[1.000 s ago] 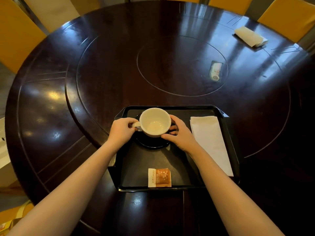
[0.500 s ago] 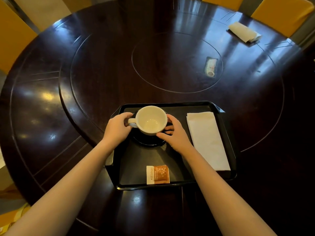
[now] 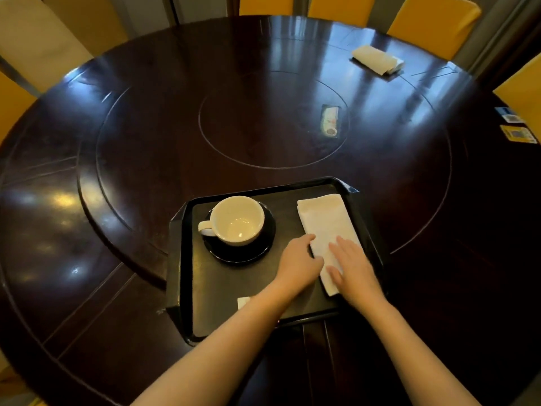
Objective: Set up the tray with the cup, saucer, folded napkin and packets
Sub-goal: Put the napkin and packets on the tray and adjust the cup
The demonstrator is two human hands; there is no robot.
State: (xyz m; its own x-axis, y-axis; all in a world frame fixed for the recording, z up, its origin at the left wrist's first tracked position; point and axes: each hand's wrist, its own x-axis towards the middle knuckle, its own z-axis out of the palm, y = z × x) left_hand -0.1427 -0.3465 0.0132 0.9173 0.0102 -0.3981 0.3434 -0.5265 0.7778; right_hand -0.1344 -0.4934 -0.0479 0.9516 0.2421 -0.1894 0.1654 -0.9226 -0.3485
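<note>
Folded napkin [image 3: 325,227]: I see it lying flat at the right of the black tray [image 3: 187,259]. My right hand [image 3: 352,266] rests open-palmed on its near end; my left hand [image 3: 300,259] touches its left edge, fingers loose, grip on nothing. Cup [image 3: 237,219]: upright on the dark saucer [image 3: 263,247], tray's left. Packet [image 3: 243,301]: near edge, mostly hidden by my forearm. Tray sits on the dark round counter [image 3: 146,142].

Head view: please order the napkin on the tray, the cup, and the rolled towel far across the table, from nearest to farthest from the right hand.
1. Napkin: under the right hand, on the tray's right side.
2. Cup: to the left, on its saucer.
3. Rolled towel: far side of the table, right.
</note>
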